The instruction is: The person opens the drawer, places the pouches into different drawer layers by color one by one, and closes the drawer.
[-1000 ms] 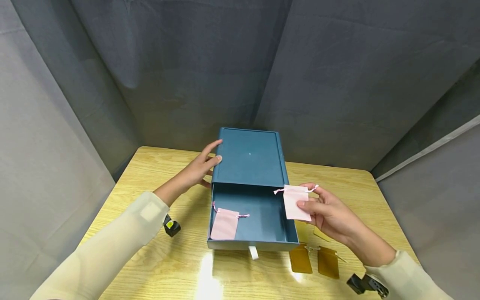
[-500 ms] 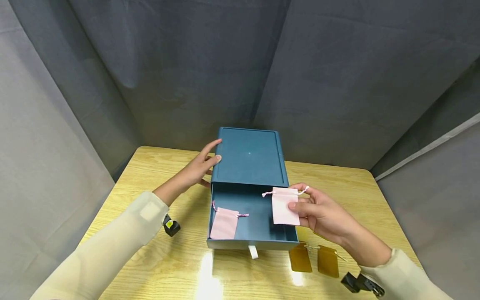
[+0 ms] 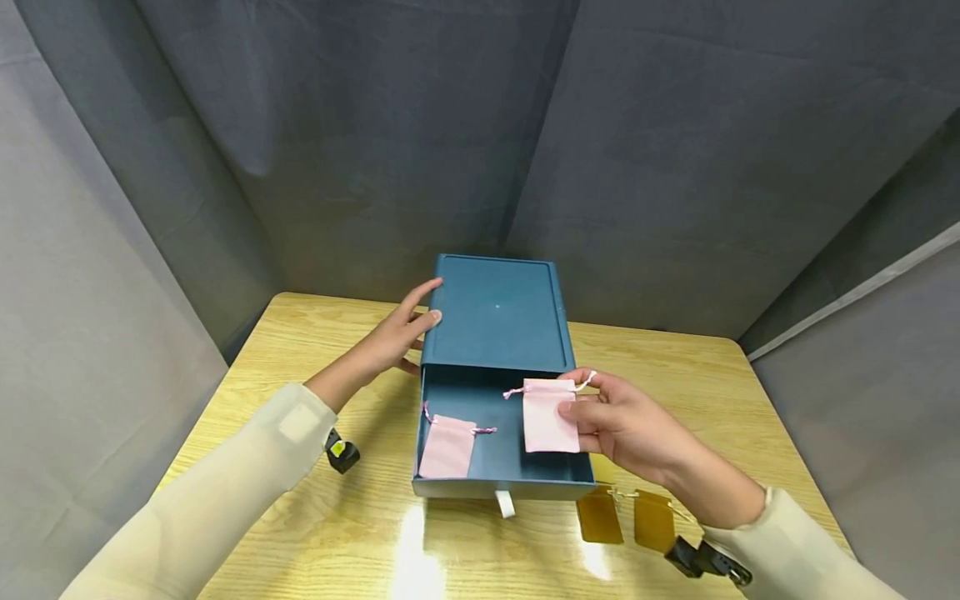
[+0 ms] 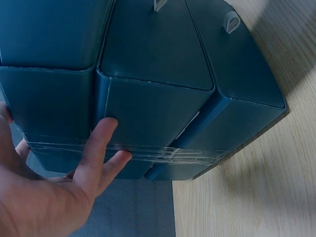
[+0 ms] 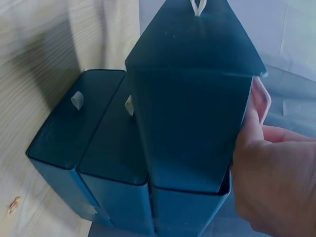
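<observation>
The pink pouch (image 3: 550, 416) is travelling leftward in the right hand (image 3: 626, 425): one second ago it was hanging at the right wall of the open drawer (image 3: 501, 486), and now it is hovering above the drawer floor, more toward the middle. The thumb and fingers of this hand are pinching the right edge of the pouch, near its drawstring, so the pouch is held in the air and is not yet lying down; I cannot tell how high above the floor it is. A second pink pouch (image 3: 448, 446) is lying in the left part of the same drawer and is not changing its place. The two pouches are near each other but apart.

The left hand (image 3: 390, 340) is staying where it was, with fingers spread and straight, pressing against the left side of the blue box (image 3: 497, 312); in the left wrist view the fingertips (image 4: 107, 127) are touching the box wall. It seems to be steadying the box.

In my judgement the carried pouch is being brought into the drawer beside the first one. Two amber tags (image 3: 626, 519) are lying on the bench (image 3: 300, 333), in front of the drawer at the right.
</observation>
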